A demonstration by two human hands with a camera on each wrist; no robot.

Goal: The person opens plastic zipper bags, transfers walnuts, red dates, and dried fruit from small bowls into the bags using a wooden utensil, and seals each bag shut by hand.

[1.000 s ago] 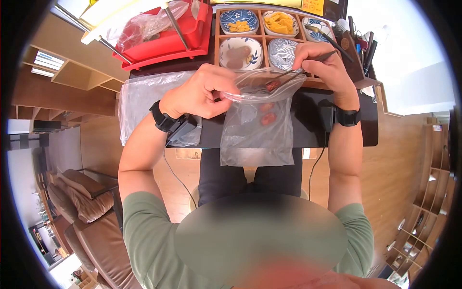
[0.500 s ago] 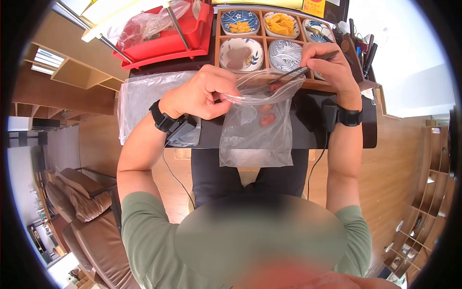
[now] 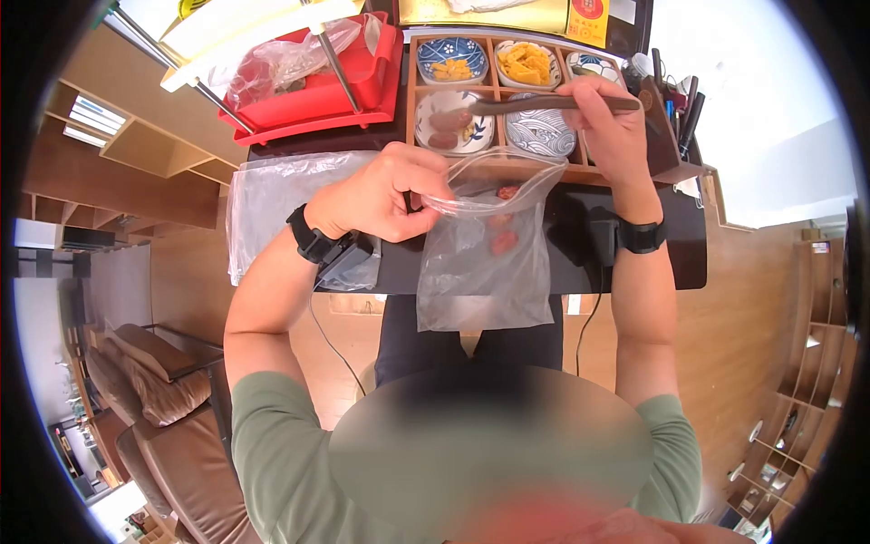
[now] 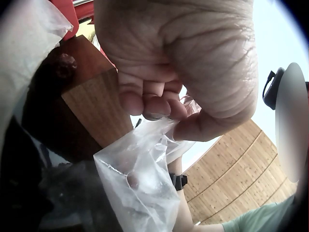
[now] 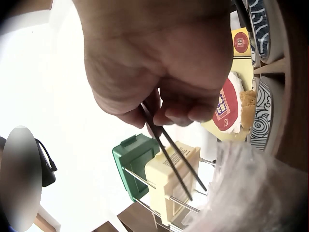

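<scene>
The left hand [image 3: 385, 195] pinches the rim of a clear zip bag [image 3: 485, 286] between thumb and fingers; in the left wrist view the thumb and fingertips meet on the plastic [image 4: 145, 193]. Several reddish dried pieces [image 3: 503, 240] lie inside. Dark tweezers [image 3: 535, 104] are gripped by the right hand [image 3: 612, 131], with their tips over the white bowl [image 3: 424, 122] of brown pieces, up and left of the bag's mouth. The right wrist view shows the two prongs [image 5: 171, 152] slightly apart, nothing between their tips.
A wooden divided tray [image 3: 494, 168] holds patterned bowls, one with yellow pieces [image 3: 526, 63]. At its left stands a red bin [image 3: 372, 86] with plastic in it. Flat clear bags [image 3: 263, 204] lie near the left forearm. A pen holder [image 3: 662, 136] stands at the right.
The right hand has drawn the tweezers out of the bag's mouth and swung them up and left over the tray. A reddish piece stays near the bag's opening. The left hand keeps its pinch.
</scene>
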